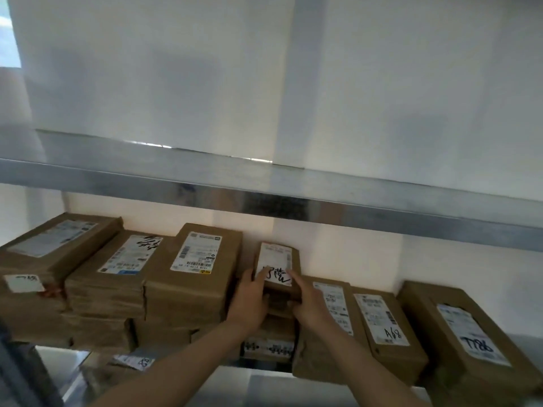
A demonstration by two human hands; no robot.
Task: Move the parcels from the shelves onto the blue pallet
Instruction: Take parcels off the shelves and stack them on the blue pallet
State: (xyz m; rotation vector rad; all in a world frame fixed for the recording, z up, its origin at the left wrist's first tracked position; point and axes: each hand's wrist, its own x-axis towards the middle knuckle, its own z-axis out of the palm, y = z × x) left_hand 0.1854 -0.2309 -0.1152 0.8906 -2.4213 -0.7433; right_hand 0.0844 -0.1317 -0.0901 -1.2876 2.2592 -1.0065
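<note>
Parcel point(277, 261) between left fingers point(255, 279), right fingers point(296, 278)

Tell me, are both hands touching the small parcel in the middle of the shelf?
Touching. The head view shows the left hand and right hand clasping opposite sides of the small parcel, fingers lying on its top.

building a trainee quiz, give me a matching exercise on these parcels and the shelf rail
1 small brown cardboard parcel with handwritten white label
2 brown cardboard parcel marked A68
3 brown cardboard parcel marked T786
4 grey metal shelf rail

a farthest right
b above the parcels
c gripped by left hand and right hand
d just left of T786

Pairs: 1-c, 2-d, 3-a, 4-b
</note>
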